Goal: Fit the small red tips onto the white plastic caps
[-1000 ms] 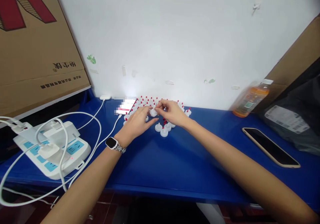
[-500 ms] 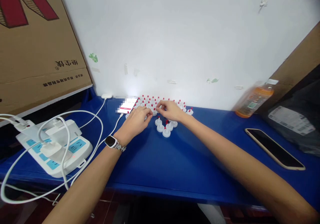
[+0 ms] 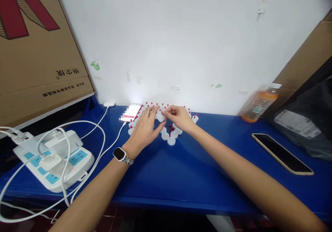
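Observation:
Several small white plastic caps with red tips (image 3: 169, 139) lie clustered on a blue table (image 3: 181, 169) near the white wall. My left hand (image 3: 145, 128), with a watch on its wrist, pinches a white cap (image 3: 160, 116) just above the cluster. My right hand (image 3: 178, 118) meets it from the right, its fingertips closed on a tiny part at that same cap; the part is too small to make out. A few loose red pieces (image 3: 170, 128) lie between the caps under my hands.
A lit phone (image 3: 131, 111) on a white cable lies left of the caps. A white power strip (image 3: 52, 159) with plugs sits at the left, under a cardboard box (image 3: 38, 52). An orange bottle (image 3: 256, 107), a dark phone (image 3: 281, 152) and a black bag (image 3: 306, 121) are at the right.
Both hands stayed together over the caps, dipping toward the cluster and then lifting the white cap slightly. The view shifted a little.

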`<act>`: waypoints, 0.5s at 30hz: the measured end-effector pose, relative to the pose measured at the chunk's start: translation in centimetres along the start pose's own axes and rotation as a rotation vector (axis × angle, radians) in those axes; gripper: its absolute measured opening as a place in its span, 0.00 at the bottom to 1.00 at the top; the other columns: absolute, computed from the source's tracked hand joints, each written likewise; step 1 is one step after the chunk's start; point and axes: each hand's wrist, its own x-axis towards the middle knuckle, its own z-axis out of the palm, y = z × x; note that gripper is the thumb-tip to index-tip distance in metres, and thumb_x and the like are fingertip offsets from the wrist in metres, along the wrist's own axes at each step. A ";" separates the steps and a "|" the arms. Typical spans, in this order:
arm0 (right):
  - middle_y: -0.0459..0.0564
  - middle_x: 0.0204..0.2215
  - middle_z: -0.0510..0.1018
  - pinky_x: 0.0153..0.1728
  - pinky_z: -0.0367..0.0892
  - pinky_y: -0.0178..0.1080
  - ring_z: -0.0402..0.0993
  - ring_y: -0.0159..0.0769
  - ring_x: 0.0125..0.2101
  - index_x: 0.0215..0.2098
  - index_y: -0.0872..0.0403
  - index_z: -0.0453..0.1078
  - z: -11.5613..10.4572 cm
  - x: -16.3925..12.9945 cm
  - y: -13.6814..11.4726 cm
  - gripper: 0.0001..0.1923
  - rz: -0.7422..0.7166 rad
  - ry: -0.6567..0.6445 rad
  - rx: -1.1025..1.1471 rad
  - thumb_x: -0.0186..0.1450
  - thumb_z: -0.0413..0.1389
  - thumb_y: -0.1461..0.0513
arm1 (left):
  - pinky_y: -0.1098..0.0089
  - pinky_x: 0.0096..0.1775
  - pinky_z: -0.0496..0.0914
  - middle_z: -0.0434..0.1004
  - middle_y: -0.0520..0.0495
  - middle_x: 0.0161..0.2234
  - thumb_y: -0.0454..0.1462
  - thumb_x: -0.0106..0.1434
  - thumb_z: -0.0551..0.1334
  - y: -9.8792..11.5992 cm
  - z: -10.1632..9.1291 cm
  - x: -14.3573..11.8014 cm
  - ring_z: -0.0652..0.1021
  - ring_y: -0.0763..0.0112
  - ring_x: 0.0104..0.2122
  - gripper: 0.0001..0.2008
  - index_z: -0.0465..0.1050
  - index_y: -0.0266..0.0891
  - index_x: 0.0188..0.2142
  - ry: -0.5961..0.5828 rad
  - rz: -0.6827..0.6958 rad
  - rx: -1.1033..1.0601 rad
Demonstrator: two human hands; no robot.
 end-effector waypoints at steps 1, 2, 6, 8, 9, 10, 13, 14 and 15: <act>0.48 0.25 0.77 0.31 0.67 0.36 0.73 0.35 0.28 0.30 0.55 0.68 -0.1 -0.8 -0.2 0.15 0.008 0.005 0.045 0.63 0.59 0.51 | 0.52 0.55 0.67 0.69 0.38 0.54 0.45 0.70 0.59 0.3 0.1 0.0 0.70 0.52 0.56 0.24 0.59 0.40 0.61 -0.040 0.018 0.006; 0.48 0.25 0.76 0.31 0.67 0.36 0.72 0.34 0.27 0.30 0.54 0.68 -0.2 -1.5 -0.3 0.17 0.006 0.015 0.052 0.63 0.58 0.49 | 0.52 0.53 0.69 0.72 0.39 0.51 0.45 0.70 0.57 0.5 0.3 -0.1 0.72 0.53 0.52 0.21 0.62 0.40 0.59 -0.088 0.038 0.006; 0.43 0.22 0.68 0.27 0.59 0.35 0.62 0.30 0.24 0.27 0.53 0.63 -0.6 -3.7 -0.7 0.21 -0.095 0.042 -0.206 0.69 0.50 0.46 | 0.56 0.48 0.70 0.74 0.41 0.45 0.43 0.74 0.52 1.0 0.4 -0.2 0.74 0.57 0.46 0.14 0.64 0.39 0.54 -0.213 0.121 -0.035; 0.42 0.21 0.65 0.28 0.56 0.35 0.59 0.30 0.24 0.26 0.52 0.59 -0.8 -4.1 -0.9 0.21 -0.164 0.020 -0.336 0.71 0.47 0.49 | 0.57 0.49 0.70 0.73 0.40 0.47 0.42 0.74 0.51 1.2 0.3 -0.1 0.73 0.57 0.47 0.14 0.63 0.39 0.54 -0.214 0.150 -0.029; 0.42 0.21 0.64 0.28 0.55 0.35 0.59 0.30 0.24 0.25 0.52 0.58 -0.9 -4.1 -0.9 0.21 -0.184 0.008 -0.361 0.72 0.45 0.50 | 0.57 0.49 0.69 0.73 0.40 0.47 0.42 0.74 0.51 1.4 0.1 0.0 0.73 0.57 0.47 0.14 0.63 0.39 0.54 -0.213 0.163 -0.014; 0.42 0.21 0.63 0.28 0.54 0.35 0.59 0.30 0.24 0.25 0.52 0.57 -1.0 -4.1 -0.9 0.21 -0.183 -0.002 -0.359 0.73 0.44 0.51 | 0.57 0.49 0.69 0.73 0.40 0.47 0.42 0.74 0.51 1.5 0.0 0.1 0.73 0.56 0.47 0.14 0.64 0.39 0.54 -0.210 0.176 0.006; 0.41 0.18 0.56 0.25 0.50 0.35 0.54 0.29 0.21 0.22 0.52 0.53 -1.0 -3.6 -0.7 0.23 -0.052 -0.015 -0.253 0.72 0.42 0.49 | 0.56 0.49 0.69 0.74 0.40 0.47 0.41 0.73 0.53 1.7 -0.3 0.4 0.72 0.56 0.47 0.14 0.64 0.38 0.54 -0.189 0.213 0.082; 0.40 0.17 0.54 0.24 0.49 0.36 0.52 0.28 0.20 0.21 0.52 0.52 -0.9 -3.4 -0.6 0.24 0.014 -0.014 -0.204 0.71 0.43 0.49 | 0.56 0.48 0.69 0.74 0.39 0.46 0.41 0.73 0.53 1.8 -0.3 0.5 0.72 0.55 0.46 0.14 0.64 0.37 0.54 -0.183 0.225 0.109; 0.40 0.17 0.52 0.23 0.48 0.36 0.50 0.28 0.19 0.21 0.51 0.50 -0.8 -3.2 -0.4 0.24 0.080 -0.010 -0.155 0.70 0.44 0.48 | 0.56 0.48 0.69 0.74 0.39 0.46 0.41 0.73 0.53 1.8 -0.4 0.6 0.72 0.55 0.46 0.14 0.65 0.36 0.54 -0.179 0.234 0.133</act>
